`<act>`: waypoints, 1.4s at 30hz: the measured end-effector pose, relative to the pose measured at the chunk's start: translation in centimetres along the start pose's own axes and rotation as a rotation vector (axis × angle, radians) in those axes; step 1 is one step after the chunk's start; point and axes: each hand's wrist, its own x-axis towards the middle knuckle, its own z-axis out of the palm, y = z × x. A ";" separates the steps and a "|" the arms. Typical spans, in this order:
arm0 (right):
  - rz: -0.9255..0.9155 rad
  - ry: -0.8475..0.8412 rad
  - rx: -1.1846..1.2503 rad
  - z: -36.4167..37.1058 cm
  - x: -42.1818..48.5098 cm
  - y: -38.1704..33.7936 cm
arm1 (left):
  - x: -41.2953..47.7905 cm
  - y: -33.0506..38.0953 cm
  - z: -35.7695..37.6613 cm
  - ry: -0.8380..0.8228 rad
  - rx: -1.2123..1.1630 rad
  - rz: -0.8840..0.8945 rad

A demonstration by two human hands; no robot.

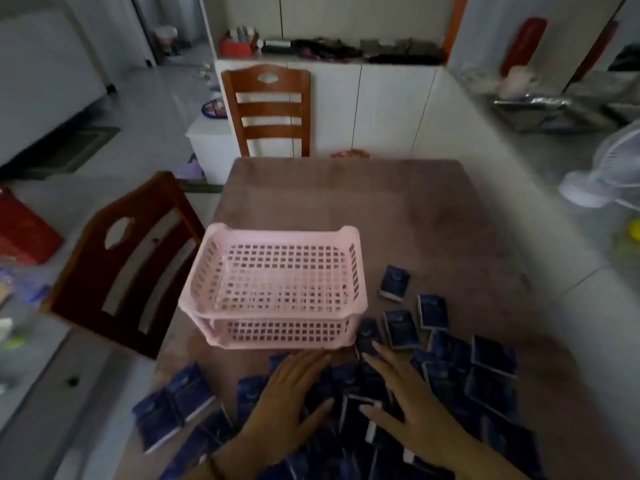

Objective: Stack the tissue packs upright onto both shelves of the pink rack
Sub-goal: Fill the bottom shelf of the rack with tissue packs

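Note:
A pink two-shelf rack (277,289) of perforated plastic stands on the brown table (363,209), and both its shelves hold nothing. Several dark blue tissue packs (491,355) lie scattered flat on the table in front of and to the right of the rack. One pack (394,282) lies apart, right of the rack. My left hand (291,400) rests flat with fingers spread on the pile just in front of the rack. My right hand (408,407) lies beside it, fingers spread over the packs. Neither hand grips a pack.
One wooden chair (128,268) stands at the table's left side and another (270,109) at its far end. White cabinets (381,109) run behind. A white fan (609,174) stands at the right. The table's far half is bare cloth.

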 end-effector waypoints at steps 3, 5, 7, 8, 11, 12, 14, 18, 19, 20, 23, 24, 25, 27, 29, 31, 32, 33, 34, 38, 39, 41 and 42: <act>-0.023 -0.059 -0.170 1.3 0.7 1.2 | 0.4 -1.1 1.2 -0.107 0.126 0.044; -0.055 -0.061 -0.304 2.2 1.1 2.0 | 0.6 -2.0 2.1 -0.112 0.194 0.061; -0.109 -0.023 -0.389 3.2 1.5 2.9 | 0.4 -2.9 3.2 -0.111 0.231 0.081; -0.131 0.012 -0.422 3.6 1.8 3.4 | 0.6 -3.5 3.6 -0.079 0.254 0.107; -0.125 0.057 -0.477 4.4 2.1 3.9 | 0.6 -4.1 4.2 -0.050 0.311 0.132; -0.134 0.088 -0.505 4.7 2.3 4.1 | 0.6 -4.1 4.5 -0.038 0.320 0.134; -0.165 0.121 -0.519 5.1 2.2 4.3 | 0.5 -4.1 4.6 -0.026 0.327 0.145; -0.209 0.180 -0.510 5.6 2.3 4.3 | 0.7 -4.6 4.9 0.025 0.340 0.234; -0.231 0.197 -0.482 5.8 2.3 4.2 | 0.8 -4.5 4.9 0.034 0.327 0.261; -0.267 0.218 -0.446 5.9 2.4 4.3 | 0.9 -4.5 4.9 0.049 0.321 0.300; -0.264 0.234 -0.301 5.8 2.4 4.3 | 1.3 -4.4 4.5 0.065 0.348 0.413; -0.262 0.227 -0.247 5.7 2.1 4.4 | 1.4 -4.2 4.3 0.068 0.359 0.431; -0.277 0.235 -0.208 5.5 1.9 4.4 | 1.3 -3.9 4.2 0.076 0.360 0.431; -0.302 0.304 -0.184 4.8 0.9 4.3 | 0.9 -3.1 4.1 0.090 0.311 0.377; -0.305 0.383 -0.162 4.0 -0.1 4.8 | 0.4 -2.6 4.4 0.080 0.211 0.247; -0.274 0.425 -0.134 3.5 -1.2 5.5 | -0.1 -2.0 4.9 0.063 0.140 0.138; -0.261 0.435 -0.127 3.4 -1.7 5.8 | -0.4 -1.7 5.2 0.062 0.132 0.110; -0.246 0.436 -0.121 3.3 -2.1 6.2 | -0.5 -1.5 5.5 0.059 0.131 0.086; -0.230 0.424 -0.120 3.4 -2.4 6.5 | -0.6 -1.3 5.7 0.054 0.128 0.058; -0.158 0.332 -0.156 4.5 -3.2 7.2 | -0.6 0.0 5.9 0.013 -0.002 -0.084; -0.148 0.338 -0.162 4.7 -3.1 7.4 | -0.5 0.3 5.9 0.007 -0.057 -0.104; -0.143 0.366 -0.143 5.1 -2.8 7.6 | -0.3 0.8 5.9 0.008 -0.143 -0.107; -0.145 0.375 -0.119 5.4 -2.6 7.6 | -0.3 1.1 5.9 0.009 -0.180 -0.099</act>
